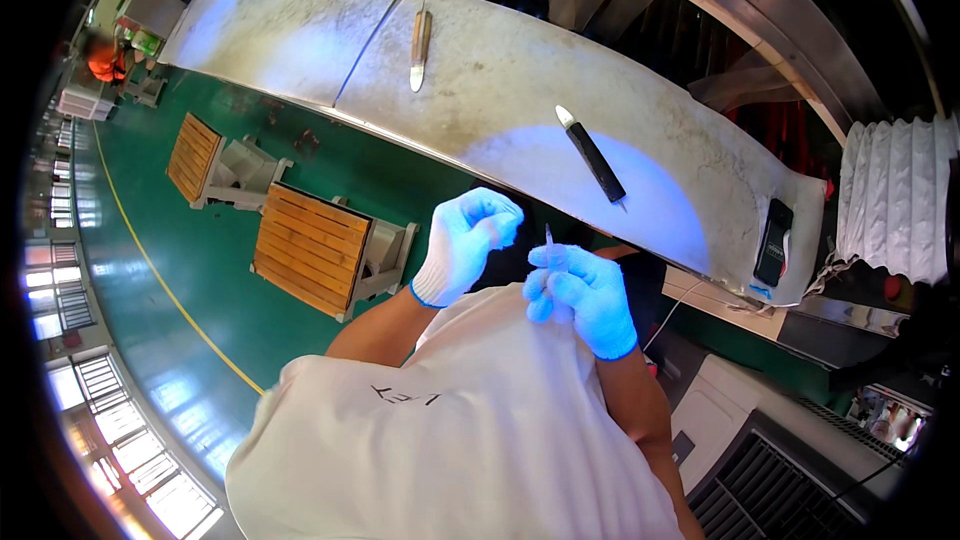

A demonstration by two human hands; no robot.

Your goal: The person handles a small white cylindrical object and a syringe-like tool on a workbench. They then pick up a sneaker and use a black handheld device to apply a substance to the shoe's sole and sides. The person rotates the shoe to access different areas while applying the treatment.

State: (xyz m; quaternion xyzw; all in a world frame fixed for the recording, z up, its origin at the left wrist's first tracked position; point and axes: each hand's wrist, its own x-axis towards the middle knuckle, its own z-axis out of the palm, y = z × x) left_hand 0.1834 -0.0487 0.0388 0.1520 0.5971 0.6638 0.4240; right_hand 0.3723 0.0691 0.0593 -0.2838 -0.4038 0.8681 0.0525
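Note:
My left hand (462, 245), in a white knit glove tinted blue by the light, is raised in front of my body with its fingers curled together. Whatever it may hold is hidden. Close beside it, my right hand (590, 298), gloved the same way, pinches a thin, pointed, dark-tipped piece (549, 238) that stands upright from the fingers. Its exact kind is too small to tell. Beyond the hands, a black-handled hand tool (594, 158) with a pale rounded blade and a thin metal tip lies on the worktable (500, 70). Farther left lies a similar tool with a brown handle (420, 45).
A black phone-like device (773, 242) lies at the table's right end, near a white ribbed hose (893, 202). Two slatted wooden seats (310, 248) stand on the green floor at left. A grey machine housing (745, 410) is at lower right. Far left, someone wears orange (105, 62).

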